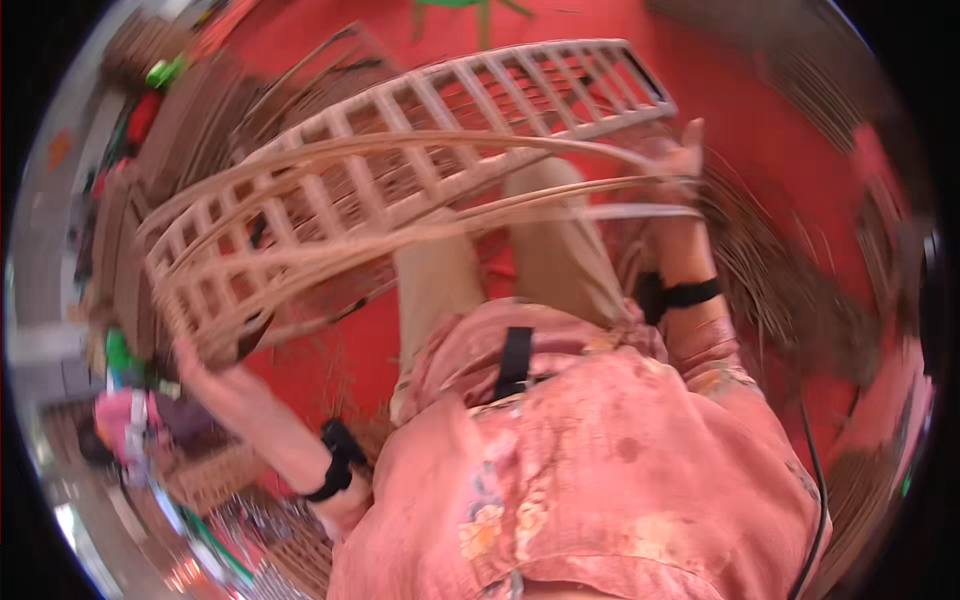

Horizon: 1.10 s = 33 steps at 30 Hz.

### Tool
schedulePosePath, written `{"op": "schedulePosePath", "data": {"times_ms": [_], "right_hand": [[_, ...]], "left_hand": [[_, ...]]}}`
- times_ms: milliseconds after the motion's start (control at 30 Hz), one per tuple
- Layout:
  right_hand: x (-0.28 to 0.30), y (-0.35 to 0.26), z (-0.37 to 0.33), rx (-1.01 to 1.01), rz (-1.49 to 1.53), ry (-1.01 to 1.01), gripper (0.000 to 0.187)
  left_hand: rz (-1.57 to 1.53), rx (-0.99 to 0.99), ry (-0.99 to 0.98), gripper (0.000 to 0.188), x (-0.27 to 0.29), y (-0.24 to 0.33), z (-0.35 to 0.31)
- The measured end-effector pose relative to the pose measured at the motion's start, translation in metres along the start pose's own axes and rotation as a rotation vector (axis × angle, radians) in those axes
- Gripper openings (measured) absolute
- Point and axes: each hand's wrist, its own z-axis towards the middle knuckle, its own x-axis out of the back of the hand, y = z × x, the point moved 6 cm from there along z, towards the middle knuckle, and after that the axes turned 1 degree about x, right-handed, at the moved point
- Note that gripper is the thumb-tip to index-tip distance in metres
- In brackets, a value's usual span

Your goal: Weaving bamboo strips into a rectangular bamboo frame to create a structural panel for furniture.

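The fingers of the left hand are curled around the lower left end of a long woven cane lattice frame, gripping its edge where the pale slats meet; motion blur hides the exact placement of each fingertip. That arm comes up from the lower edge of the view, with a black wrist strap around the forearm just below the hand. Beyond it, at the far left rim, lie a pink cloth bundle, a green object and stacks of brown woven panels, all soft with blur. The lattice frame runs diagonally from the left hand up toward the upper right, tilted over the person's lap and well above the red floor. Across it sweep several long, thin cane strips, bowed in an arc from the frame's lower left end to the right. In the middle, below the frame, are the person's beige trousers and a pink floral shirt. Further right, the right hand is closed on the gathered ends of the cane strips beside the frame's upper right end, thumb raised; a black band wraps that forearm. At the right edge lies a dark heap of loose cane strands on the floor.
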Motion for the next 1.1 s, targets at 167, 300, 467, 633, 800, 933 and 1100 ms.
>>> {"op": "schedulePosePath", "data": {"times_ms": [167, 300, 467, 633, 800, 933, 1100], "right_hand": [[0.007, -0.012, 0.085, -0.332, -0.269, -0.281, 0.064], [-0.014, 0.003, 0.100, -0.008, -0.529, 0.221, 0.055], [0.022, -0.095, 0.122, -0.021, -0.423, 0.239, 0.049], [0.036, -0.196, 0.047, 0.298, -0.656, 0.219, 0.049], [0.052, -0.247, -0.056, 0.550, -1.028, 0.209, 0.049], [0.037, -0.188, -0.047, 0.128, -0.303, 0.029, 0.047], [0.040, -0.196, -0.076, 0.586, -0.929, 0.568, 0.042]], "left_hand": [[-1.042, 0.685, 0.112, 0.038, -0.021, -0.035, -0.012], [-1.064, 0.845, 0.208, 0.038, -0.016, -0.054, -0.051], [-1.342, 0.860, 0.057, 0.034, -0.105, -0.069, -0.071], [-1.480, 0.814, -0.103, 0.035, -0.155, 0.005, -0.030], [-1.515, 0.684, -0.367, 0.050, -0.188, 0.031, -0.033], [-1.523, 0.743, -0.377, 0.054, -0.200, -0.001, -0.073], [-1.521, 0.806, -0.427, 0.062, -0.160, 0.013, -0.115]]}}
